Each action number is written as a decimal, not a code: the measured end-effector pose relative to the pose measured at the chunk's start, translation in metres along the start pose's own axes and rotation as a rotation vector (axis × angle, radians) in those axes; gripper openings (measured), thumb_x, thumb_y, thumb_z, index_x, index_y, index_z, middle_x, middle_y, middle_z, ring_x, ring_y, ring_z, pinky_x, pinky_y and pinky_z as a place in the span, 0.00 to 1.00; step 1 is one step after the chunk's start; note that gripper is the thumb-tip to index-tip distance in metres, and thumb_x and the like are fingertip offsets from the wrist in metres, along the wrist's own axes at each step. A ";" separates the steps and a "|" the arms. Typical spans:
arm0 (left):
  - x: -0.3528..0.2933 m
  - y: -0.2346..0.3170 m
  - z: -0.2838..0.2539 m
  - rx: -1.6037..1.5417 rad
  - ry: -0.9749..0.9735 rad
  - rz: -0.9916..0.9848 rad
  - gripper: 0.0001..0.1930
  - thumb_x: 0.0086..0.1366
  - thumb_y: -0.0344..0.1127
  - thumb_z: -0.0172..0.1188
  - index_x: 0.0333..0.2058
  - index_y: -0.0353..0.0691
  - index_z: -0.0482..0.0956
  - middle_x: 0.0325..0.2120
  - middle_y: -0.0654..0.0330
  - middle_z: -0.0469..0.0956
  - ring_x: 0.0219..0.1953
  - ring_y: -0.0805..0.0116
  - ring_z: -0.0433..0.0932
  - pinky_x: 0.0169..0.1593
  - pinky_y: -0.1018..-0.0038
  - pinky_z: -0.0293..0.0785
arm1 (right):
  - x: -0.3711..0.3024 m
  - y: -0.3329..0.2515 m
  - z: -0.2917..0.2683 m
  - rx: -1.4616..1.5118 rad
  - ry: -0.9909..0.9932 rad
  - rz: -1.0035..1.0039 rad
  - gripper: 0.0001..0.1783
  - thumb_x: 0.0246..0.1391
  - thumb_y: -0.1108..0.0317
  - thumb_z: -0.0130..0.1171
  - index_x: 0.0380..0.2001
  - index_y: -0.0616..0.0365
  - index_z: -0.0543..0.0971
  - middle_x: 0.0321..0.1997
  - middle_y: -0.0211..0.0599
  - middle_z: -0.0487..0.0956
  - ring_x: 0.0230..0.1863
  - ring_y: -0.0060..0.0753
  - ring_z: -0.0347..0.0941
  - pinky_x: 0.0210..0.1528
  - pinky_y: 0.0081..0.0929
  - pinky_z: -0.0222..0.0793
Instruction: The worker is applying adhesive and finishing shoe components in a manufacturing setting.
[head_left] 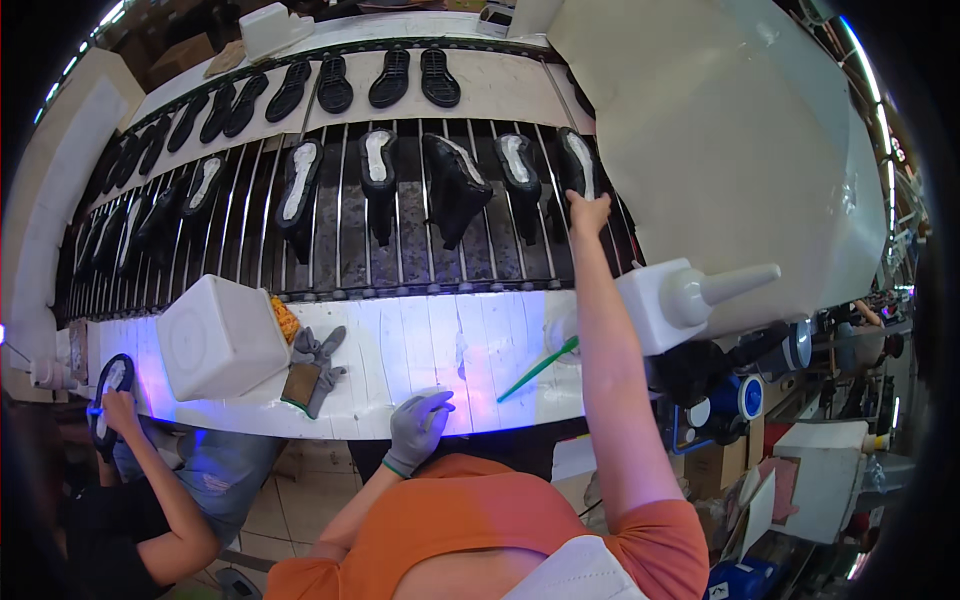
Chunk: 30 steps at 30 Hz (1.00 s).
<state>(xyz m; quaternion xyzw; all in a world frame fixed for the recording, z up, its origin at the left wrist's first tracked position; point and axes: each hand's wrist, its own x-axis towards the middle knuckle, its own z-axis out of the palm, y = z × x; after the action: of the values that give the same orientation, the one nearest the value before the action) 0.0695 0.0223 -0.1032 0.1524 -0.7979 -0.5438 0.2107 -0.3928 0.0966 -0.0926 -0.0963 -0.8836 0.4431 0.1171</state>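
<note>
My bare right hand [588, 212] reaches far forward and grips the near end of a black shoe upper [577, 155]. That upper lies sole side up on the metal rods of a roller conveyor [345, 225], its underside showing a pale strip. At the table's near edge rests my left hand [420, 428], in a grey glove; its fingers are apart and loosely bent, and I see nothing held in them. A green-handled brush [538, 370] lies on the white table [400, 345] between my arms. More upturned uppers, such as a black shoe upper [519, 175], sit along the rods to the left.
Beyond the rods, black soles [389, 78] line a belt. Left on the table are a white container [225, 340] and grey gloves [318, 368]. A white nozzle bottle [675, 300] stands beside my right arm. At far left a co-worker's hand [121, 410] holds a shoe piece.
</note>
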 end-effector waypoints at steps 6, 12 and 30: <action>0.003 -0.004 -0.002 0.182 -0.033 0.140 0.11 0.55 0.29 0.60 0.38 0.39 0.81 0.25 0.61 0.82 0.28 0.63 0.79 0.35 0.69 0.75 | 0.044 0.022 0.023 -0.300 -0.215 0.184 0.48 0.29 0.56 0.78 0.53 0.68 0.67 0.59 0.55 0.69 0.62 0.52 0.63 0.61 0.41 0.64; 0.001 -0.002 0.002 0.194 -0.015 0.165 0.11 0.55 0.28 0.59 0.38 0.39 0.81 0.24 0.61 0.81 0.27 0.63 0.79 0.33 0.70 0.75 | 0.058 0.012 0.025 -0.381 -0.357 0.209 0.46 0.29 0.57 0.78 0.54 0.63 0.70 0.57 0.55 0.72 0.58 0.51 0.70 0.57 0.41 0.69; 0.107 0.045 0.024 -0.632 0.130 0.295 0.34 0.54 0.32 0.68 0.59 0.37 0.65 0.51 0.52 0.75 0.53 0.60 0.73 0.58 0.65 0.69 | -0.151 -0.121 -0.238 0.572 -0.750 -0.713 0.29 0.43 0.67 0.70 0.50 0.62 0.75 0.45 0.44 0.79 0.47 0.31 0.75 0.55 0.28 0.67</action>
<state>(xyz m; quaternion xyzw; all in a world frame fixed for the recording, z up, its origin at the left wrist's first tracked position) -0.0360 0.0071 -0.0507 -0.0029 -0.5885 -0.7167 0.3741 -0.1870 0.1652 0.1245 0.4050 -0.6880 0.6009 -0.0402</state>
